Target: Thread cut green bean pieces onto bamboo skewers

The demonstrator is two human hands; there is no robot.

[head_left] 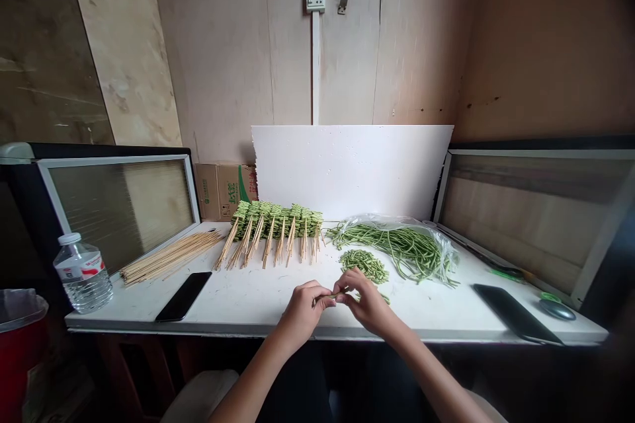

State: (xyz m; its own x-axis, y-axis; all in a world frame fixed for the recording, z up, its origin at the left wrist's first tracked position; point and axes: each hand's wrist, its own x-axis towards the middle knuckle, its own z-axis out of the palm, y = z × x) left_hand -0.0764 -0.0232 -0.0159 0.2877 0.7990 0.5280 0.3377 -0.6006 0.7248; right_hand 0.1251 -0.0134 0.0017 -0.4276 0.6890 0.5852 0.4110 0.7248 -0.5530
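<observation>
My left hand point(306, 306) and my right hand point(364, 299) meet above the front of the white table point(248, 307). Both are closed, with the fingertips pinching a short, thin green bean piece point(333, 296) between them; most of it is hidden by the fingers. Just beyond my right hand lies a pile of cut bean pieces point(370, 264), a few of them close by the wrist. Long green beans point(411, 248) spill from a clear plastic bag point(449, 254) behind that pile. Skewers threaded with bean pieces point(278, 215) are stacked at the back left, sticks toward me.
Bare bamboo skewers point(169, 256) lie at the left, near a black phone point(184, 296) and a water bottle point(84, 274). On the right are a dark flat pad point(516, 312) and a computer mouse point(557, 308). A white foam board point(352, 172) and a cardboard box point(223, 192) stand behind.
</observation>
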